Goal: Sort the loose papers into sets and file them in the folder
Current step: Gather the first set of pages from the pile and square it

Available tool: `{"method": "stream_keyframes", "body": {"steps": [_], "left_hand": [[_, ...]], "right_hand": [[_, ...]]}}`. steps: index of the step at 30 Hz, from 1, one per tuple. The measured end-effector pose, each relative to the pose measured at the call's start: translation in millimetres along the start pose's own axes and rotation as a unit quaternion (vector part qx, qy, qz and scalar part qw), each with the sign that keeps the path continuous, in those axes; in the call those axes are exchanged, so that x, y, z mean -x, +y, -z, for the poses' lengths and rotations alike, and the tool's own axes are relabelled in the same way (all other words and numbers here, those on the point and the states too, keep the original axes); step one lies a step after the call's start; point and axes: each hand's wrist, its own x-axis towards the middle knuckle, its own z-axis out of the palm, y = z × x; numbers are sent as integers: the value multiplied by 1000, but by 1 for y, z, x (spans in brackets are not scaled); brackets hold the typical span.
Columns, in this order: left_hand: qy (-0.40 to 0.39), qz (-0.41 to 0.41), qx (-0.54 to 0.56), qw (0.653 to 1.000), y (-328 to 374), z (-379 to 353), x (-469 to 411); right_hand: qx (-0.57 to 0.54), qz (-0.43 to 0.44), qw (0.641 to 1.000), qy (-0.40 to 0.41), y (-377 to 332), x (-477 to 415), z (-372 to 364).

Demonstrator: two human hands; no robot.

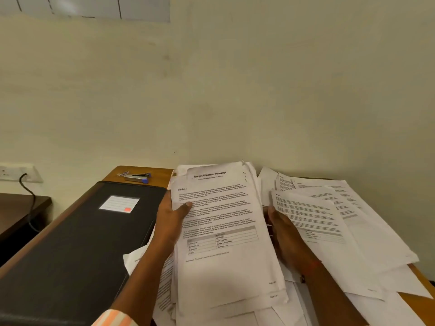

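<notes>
A thick stack of printed papers (226, 231), topped by a sheet headed "Sample Education Transcript", is lifted above the desk. My left hand (171, 215) grips its left edge, thumb on the top sheet. My right hand (280, 229) is at the stack's right side, fingers under a separate printed sheet (310, 217) that rests on it. Loose papers (367, 243) lie spread across the right of the desk and under the stack. A closed black folder (82, 243) with a white label lies to the left.
A silver and blue stapler (137, 177) sits on the wooden desk (138, 171) behind the folder. A wall socket (16, 172) with a black cable is on the left wall above a darker side table (21, 210). The cream wall stands directly behind the desk.
</notes>
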Motion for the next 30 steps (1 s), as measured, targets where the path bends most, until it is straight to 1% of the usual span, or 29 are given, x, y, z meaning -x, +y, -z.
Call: {"method": "stream_keyframes", "body": {"steps": [1, 4, 5, 7, 10, 11, 13, 15, 17, 18, 19, 22, 26, 27, 30], "left_hand": [[2, -1, -9, 1000, -2, -1, 1], [-18, 20, -10, 1000, -5, -5, 4], [-31, 39, 2, 999, -5, -6, 4], [-47, 67, 1, 997, -7, -6, 2], [-30, 69, -87, 993, -13, 2, -4], [-25, 62, -116, 991, -14, 5, -5], [-18, 46, -155, 987, -18, 10, -8], [-17, 47, -186, 981, -21, 12, -9], [-27, 59, -226, 972, -25, 11, -10], [-31, 64, -244, 967, -27, 11, -10], [-32, 68, -256, 964, -28, 10, -9], [-31, 72, -263, 962, -28, 7, -8], [-34, 78, -251, 964, -27, 3, -6], [-31, 75, -245, 966, -28, 2, -5], [-19, 40, -220, 975, -22, 2, -1]], "right_hand": [[16, 7, 1000, -14, 1, 0, -1], [146, 39, 988, -37, 6, -4, -8], [164, 44, 985, -27, 6, -4, -11], [160, 50, 986, -13, 7, -4, -15], [162, 47, 985, -19, 7, -3, -18], [196, 62, 978, 17, 9, -4, -18], [288, 100, 944, 125, 18, -11, -14], [381, 85, 899, 198, 23, -18, -12], [465, 27, 862, 200, 27, -24, -15], [487, -3, 854, 185, 31, -27, -16], [489, -19, 854, 177, 32, -27, -19], [469, -9, 864, 183, 36, -31, -19], [376, -11, 906, 194, 37, -35, -14], [368, -12, 909, 197, 36, -34, -14], [380, 14, 898, 222, 38, -34, -15]]}}
